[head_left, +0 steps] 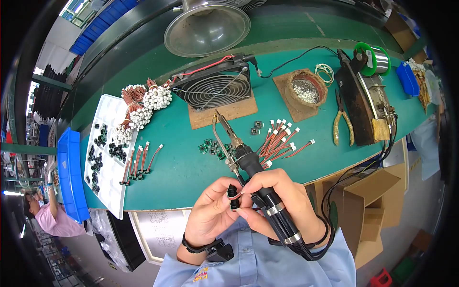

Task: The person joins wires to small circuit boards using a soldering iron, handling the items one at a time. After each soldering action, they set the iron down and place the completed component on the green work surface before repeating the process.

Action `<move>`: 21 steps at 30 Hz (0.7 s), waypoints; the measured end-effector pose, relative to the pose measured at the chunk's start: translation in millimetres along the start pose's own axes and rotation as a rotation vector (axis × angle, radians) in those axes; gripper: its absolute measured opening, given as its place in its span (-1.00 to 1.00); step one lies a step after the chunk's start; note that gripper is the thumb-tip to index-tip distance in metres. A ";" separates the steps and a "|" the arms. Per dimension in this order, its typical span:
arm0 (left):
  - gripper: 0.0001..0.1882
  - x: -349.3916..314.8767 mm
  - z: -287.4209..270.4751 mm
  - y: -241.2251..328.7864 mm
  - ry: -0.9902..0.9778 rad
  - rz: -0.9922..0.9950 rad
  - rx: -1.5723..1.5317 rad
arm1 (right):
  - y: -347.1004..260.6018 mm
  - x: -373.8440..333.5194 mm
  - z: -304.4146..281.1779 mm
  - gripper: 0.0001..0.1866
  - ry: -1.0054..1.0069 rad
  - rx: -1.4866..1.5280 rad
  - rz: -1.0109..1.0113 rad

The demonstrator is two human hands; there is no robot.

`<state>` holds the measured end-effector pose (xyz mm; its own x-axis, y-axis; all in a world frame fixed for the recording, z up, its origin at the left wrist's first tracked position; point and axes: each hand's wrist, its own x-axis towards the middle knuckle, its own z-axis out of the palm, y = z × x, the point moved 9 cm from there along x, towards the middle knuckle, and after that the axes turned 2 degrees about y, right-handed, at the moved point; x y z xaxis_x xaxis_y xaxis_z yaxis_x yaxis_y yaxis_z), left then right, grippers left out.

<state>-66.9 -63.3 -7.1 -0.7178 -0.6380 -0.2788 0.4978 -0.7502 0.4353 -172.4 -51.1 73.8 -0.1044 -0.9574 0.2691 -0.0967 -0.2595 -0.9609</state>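
Observation:
My left hand [208, 210] is closed around a small black part [233, 192] in front of my chest. A thin red-brown wire [235, 196] runs across this part, and the fingertips of my right hand [287, 198] come up to it. The right hand also grips a black soldering iron [249, 160], with a thin metal feed tube [232, 164] alongside. Its tip points away over the bench, toward the fan. Beyond my hands lie small green circuit boards [215, 147] and several loose red-brown wires with white connectors [277, 143].
A fan [213, 88] stands on a wooden board under a metal exhaust hood [208, 31]. To the right are a solder-filled bowl [306, 91], pliers [342, 119] and a feeder with a solder spool [373, 60]. Left: a white tray [107, 177], blue bin [71, 174], wire bundles [136, 107], another person [60, 215].

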 end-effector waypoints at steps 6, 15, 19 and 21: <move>-0.71 -0.2 0.0 1.6 0.004 0.013 0.029 | 1.5 0.5 -1.1 -0.57 -0.013 -0.003 0.025; -0.70 0.8 2.6 4.2 0.046 0.011 0.106 | 2.3 1.7 -2.2 -0.56 -0.016 -0.008 0.046; -0.72 0.0 0.8 5.0 0.007 0.026 0.092 | 2.1 1.7 -1.3 -0.57 -0.029 -0.002 0.069; -0.73 -0.1 1.8 5.2 -0.010 0.030 0.083 | 2.4 1.8 -0.6 -0.57 -0.038 -0.006 0.078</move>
<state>-65.1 -66.8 -3.4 -0.7081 -0.6581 -0.2558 0.4778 -0.7133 0.5127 -173.4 -53.4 72.0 -0.0740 -0.9789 0.1907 -0.0954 -0.1834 -0.9784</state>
